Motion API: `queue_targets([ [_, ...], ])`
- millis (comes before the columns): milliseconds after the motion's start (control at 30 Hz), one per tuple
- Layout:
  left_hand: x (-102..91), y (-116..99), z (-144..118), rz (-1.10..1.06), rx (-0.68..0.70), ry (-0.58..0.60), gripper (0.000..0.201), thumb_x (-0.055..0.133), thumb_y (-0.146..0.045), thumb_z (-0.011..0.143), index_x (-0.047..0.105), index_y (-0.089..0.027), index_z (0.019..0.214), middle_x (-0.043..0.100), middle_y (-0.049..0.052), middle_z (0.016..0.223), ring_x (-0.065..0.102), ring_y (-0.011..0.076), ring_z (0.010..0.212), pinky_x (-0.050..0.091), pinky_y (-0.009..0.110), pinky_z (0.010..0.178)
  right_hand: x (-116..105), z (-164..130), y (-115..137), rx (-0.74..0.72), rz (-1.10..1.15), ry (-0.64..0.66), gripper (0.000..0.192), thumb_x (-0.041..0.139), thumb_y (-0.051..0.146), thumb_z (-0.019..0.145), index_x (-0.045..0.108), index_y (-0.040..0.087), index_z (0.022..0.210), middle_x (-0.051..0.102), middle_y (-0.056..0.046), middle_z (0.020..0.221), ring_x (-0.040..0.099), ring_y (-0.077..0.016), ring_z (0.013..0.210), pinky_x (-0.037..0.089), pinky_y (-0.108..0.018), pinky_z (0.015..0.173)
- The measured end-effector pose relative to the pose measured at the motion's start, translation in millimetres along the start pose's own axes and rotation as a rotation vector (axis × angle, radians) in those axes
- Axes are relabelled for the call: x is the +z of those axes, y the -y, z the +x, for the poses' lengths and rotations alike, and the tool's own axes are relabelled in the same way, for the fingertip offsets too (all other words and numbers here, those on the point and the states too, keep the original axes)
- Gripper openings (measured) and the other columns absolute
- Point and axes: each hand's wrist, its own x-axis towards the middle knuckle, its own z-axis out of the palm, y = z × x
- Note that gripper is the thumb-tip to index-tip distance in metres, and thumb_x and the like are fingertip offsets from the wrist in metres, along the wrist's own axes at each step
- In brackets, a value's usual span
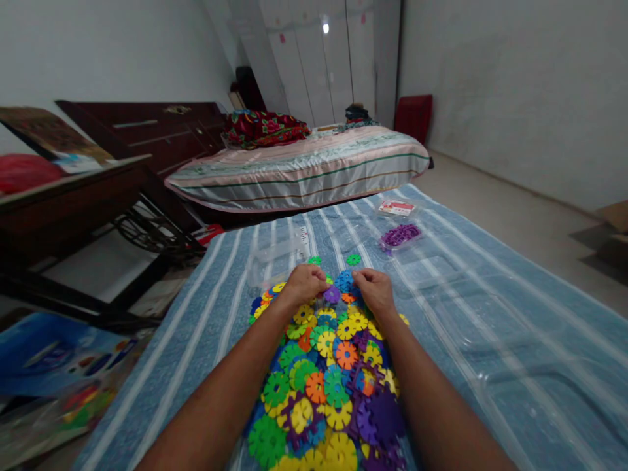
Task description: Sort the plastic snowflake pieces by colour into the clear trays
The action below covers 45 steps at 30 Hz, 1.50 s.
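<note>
Hands: both of the person's bare hands meet at the far edge of a heap of toy discs (324, 386) on a blue striped blanket (466, 314).
Left hand: the left hand (305, 283) is curled, fingers pinched at a purple disc (332, 294); whether it grips the disc outright cannot be told.
Right hand: the right hand (373, 289) is curled too, fingertips closed on a blue disc (344, 281) just beside the purple one.
Discs: notched plastic rounds in yellow, green, orange, blue and purple lie piled between the forearms, spilling toward the camera.
Strays: two green discs (353, 260) lie just beyond the hands, apart from the heap.
Packaging: a clear plastic tray (277, 258) sits near the left hand; a small clear bag of purple pieces (400, 235) and a labelled packet (396, 208) lie farther off to the right.
Room: a striped mattress (304, 171) lies beyond the blanket, a dark wooden table (69, 209) stands at left, and a pale wardrobe (318, 59) at the back.
</note>
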Motion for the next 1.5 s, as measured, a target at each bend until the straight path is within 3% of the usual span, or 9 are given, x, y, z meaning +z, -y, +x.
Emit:
queue_targets([
  [167, 3.0, -22.4, 9.7, -0.112, -0.076, -0.066, 0.018, 0.069, -0.009, 0.068, 0.054, -0.015, 0.063, 0.052, -0.006, 0.043, 0.051, 0.0069, 0.039, 0.037, 0.016, 0.043, 1.2, 2.3, -0.1, 0.025, 0.12, -0.027, 0.042, 0.053, 0.054, 0.078, 0.063, 0.018, 0.059, 0.059, 0.001, 0.055, 0.052, -0.0141, 0.056, 0.039, -0.024, 0.057],
  [333, 34.4, -78.6, 38.0, -0.444, 0.04, 0.004, 0.019, 0.072, -0.009, 0.07, 0.055, -0.015, 0.075, 0.061, -0.002, 0.055, 0.062, 0.0104, 0.05, 0.049, 0.02, 0.053, -0.8, 2.9, 2.3, 0.045, 0.209, -0.044, 0.04, 0.058, 0.053, 0.075, 0.064, 0.017, 0.058, 0.059, 0.002, 0.053, 0.05, -0.013, 0.054, 0.038, -0.024, 0.055],
  [433, 45.0, -102.3, 51.9, -0.386, 0.092, 0.035, 0.02, 0.073, -0.013, 0.07, 0.054, -0.014, 0.073, 0.063, -0.001, 0.059, 0.063, 0.0113, 0.052, 0.049, 0.021, 0.054, -2.6, 3.1, 3.3, 0.076, 0.26, -0.054, 0.038, 0.061, 0.052, 0.074, 0.065, 0.017, 0.058, 0.059, 0.001, 0.053, 0.05, -0.0129, 0.053, 0.038, -0.024, 0.055],
  [500, 42.9, -100.5, 55.3, -0.241, 0.131, 0.003, 0.013, 0.068, -0.014, 0.073, 0.055, -0.014, 0.071, 0.063, 0.0, 0.06, 0.062, 0.0112, 0.052, 0.047, 0.021, 0.054, -3.4, 3.4, 3.4, 0.089, 0.275, -0.056, 0.038, 0.061, 0.052, 0.074, 0.065, 0.017, 0.058, 0.059, 0.001, 0.052, 0.05, -0.0127, 0.052, 0.039, -0.024, 0.055],
  [667, 15.1, -41.5, 28.6, 0.339, 0.369, 0.017, 0.008, 0.061, -0.021, 0.073, 0.064, -0.015, 0.07, 0.063, 0.0, 0.06, 0.062, 0.0144, 0.062, 0.047, 0.023, 0.06, -4.5, 3.1, 2.9, 0.065, 0.218, -0.036, 0.038, 0.059, 0.051, 0.075, 0.065, 0.017, 0.059, 0.06, 0.001, 0.054, 0.051, -0.0132, 0.053, 0.038, -0.025, 0.055],
  [800, -7.1, 15.7, -21.2, 0.704, 0.533, 0.201, 0.02, 0.064, -0.031, 0.073, 0.07, -0.018, 0.087, 0.07, 0.004, 0.091, 0.064, 0.0213, 0.088, 0.05, 0.031, 0.08, -4.5, 1.7, -0.1, 0.017, 0.126, -0.008, 0.038, 0.057, 0.05, 0.077, 0.065, 0.017, 0.058, 0.059, 0.002, 0.053, 0.051, -0.0133, 0.054, 0.038, -0.025, 0.057],
  [867, -14.9, 38.1, -41.3, 0.802, 0.577, 0.202, 0.016, 0.062, -0.032, 0.077, 0.07, -0.019, 0.083, 0.068, 0.006, 0.102, 0.062, 0.0239, 0.099, 0.049, 0.036, 0.089, -4.4, 0.7, -2.3, 0.007, 0.093, 0.006, 0.039, 0.057, 0.05, 0.077, 0.066, 0.017, 0.059, 0.06, 0.002, 0.054, 0.052, -0.0138, 0.055, 0.039, -0.025, 0.058],
  [1100, -32.7, 91.1, -58.7, 0.817, 0.587, -0.08, 0.021, 0.051, -0.022, 0.086, 0.07, -0.018, 0.095, 0.056, 0.014, 0.135, 0.05, 0.0307, 0.127, 0.04, 0.052, 0.107, -8.7, -4.1, -3.8, 0.018, 0.047, 0.017, 0.039, 0.06, 0.053, 0.074, 0.069, 0.017, 0.063, 0.065, -0.001, 0.058, 0.058, -0.0171, 0.06, 0.041, -0.027, 0.06],
  [1500, -24.6, 145.4, -99.2, 0.627, 0.643, -0.452, 0.023, 0.048, -0.016, 0.086, 0.07, -0.016, 0.093, 0.065, 0.015, 0.122, 0.058, 0.0283, 0.12, 0.05, 0.048, 0.102, -18.1, -10.9, -3.0, 0.02, 0.174, -0.026, 0.039, 0.069, 0.055, 0.064, 0.069, 0.016, 0.059, 0.066, -0.004, 0.058, 0.057, -0.0162, 0.058, 0.045, -0.027, 0.06],
])
